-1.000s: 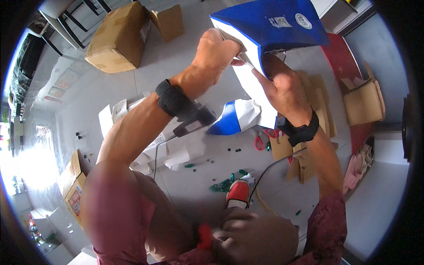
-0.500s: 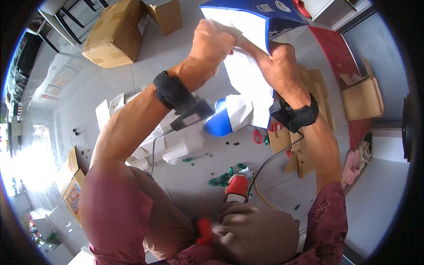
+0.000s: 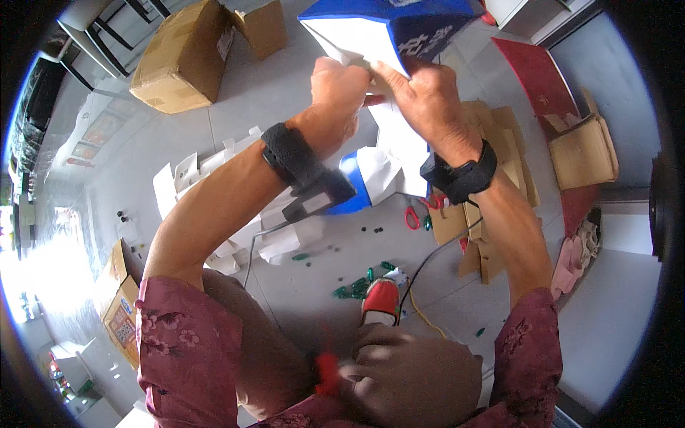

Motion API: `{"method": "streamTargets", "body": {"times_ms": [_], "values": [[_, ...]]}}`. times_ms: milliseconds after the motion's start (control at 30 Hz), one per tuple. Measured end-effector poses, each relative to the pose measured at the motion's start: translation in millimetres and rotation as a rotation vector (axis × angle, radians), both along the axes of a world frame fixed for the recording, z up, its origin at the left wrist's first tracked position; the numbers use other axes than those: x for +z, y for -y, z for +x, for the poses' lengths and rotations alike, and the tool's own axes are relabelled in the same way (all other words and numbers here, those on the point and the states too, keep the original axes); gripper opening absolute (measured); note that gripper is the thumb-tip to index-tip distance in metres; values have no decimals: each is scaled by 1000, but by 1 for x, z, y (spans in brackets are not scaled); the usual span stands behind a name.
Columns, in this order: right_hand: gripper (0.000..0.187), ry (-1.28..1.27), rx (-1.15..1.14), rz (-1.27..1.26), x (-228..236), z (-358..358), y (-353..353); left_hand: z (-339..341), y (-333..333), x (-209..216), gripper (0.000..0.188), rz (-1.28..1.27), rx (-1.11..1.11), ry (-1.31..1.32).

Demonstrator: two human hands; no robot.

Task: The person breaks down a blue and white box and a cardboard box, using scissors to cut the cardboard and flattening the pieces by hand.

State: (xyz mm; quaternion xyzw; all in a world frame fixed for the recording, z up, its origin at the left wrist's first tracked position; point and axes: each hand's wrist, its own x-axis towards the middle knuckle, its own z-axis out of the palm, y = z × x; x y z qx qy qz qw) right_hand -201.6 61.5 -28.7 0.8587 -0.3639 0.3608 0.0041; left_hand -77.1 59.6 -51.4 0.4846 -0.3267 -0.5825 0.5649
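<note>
A blue and white cardboard box (image 3: 435, 32) is held up in front of me, its open white end turned towards me. My left hand (image 3: 341, 89) is closed on the left side of the white flaps. At the other side my right hand (image 3: 430, 96) grips the edge, its thumb pressed inwards near the left fingers. Below the hands a long white flap (image 3: 405, 139) hangs down, ending in a curled blue and white part. The fingertips inside the box are hidden. Each wrist wears a black strap with a small device and cable.
Flattened white cartons (image 3: 207, 171) lie at left, brown cardboard (image 3: 510, 153) at right. Red-handled scissors (image 3: 412, 217) and small green bottles (image 3: 351, 291) are on the floor near my red shoe (image 3: 382, 298). A large brown box (image 3: 182, 60) stands far left; an open carton (image 3: 585, 157) sits right.
Both hands have come closer together, with the right thumb nearer the left fingers. The box has tilted and shifted left, showing more of its blue side.
</note>
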Motion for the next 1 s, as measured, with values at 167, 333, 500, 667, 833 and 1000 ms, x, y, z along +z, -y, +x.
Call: {"method": "streamTargets", "body": {"times_ms": [167, 333, 500, 667, 833, 1000], "values": [[15, 29, 103, -191, -14, -7, 18, 4, -3, 1, 33, 101, -22, -24], [16, -113, 125, -124, -18, -23, 39, 20, 5, -10, 30, 38, -114, 545], [15, -136, 161, -262, -17, -37, 55, 23, 12, -14, 28, -75, -175, 589], [12, -130, 111, -356, -12, -17, 40, 11, 2, -25, 21, -215, -49, 233], [17, -133, -21, -173, -7, -41, 43, 11, -22, 7, 35, -82, -502, 972], [13, -118, 104, -185, 2, -33, 33, 7, -22, 26, 21, -1065, -70, 1104]]}}
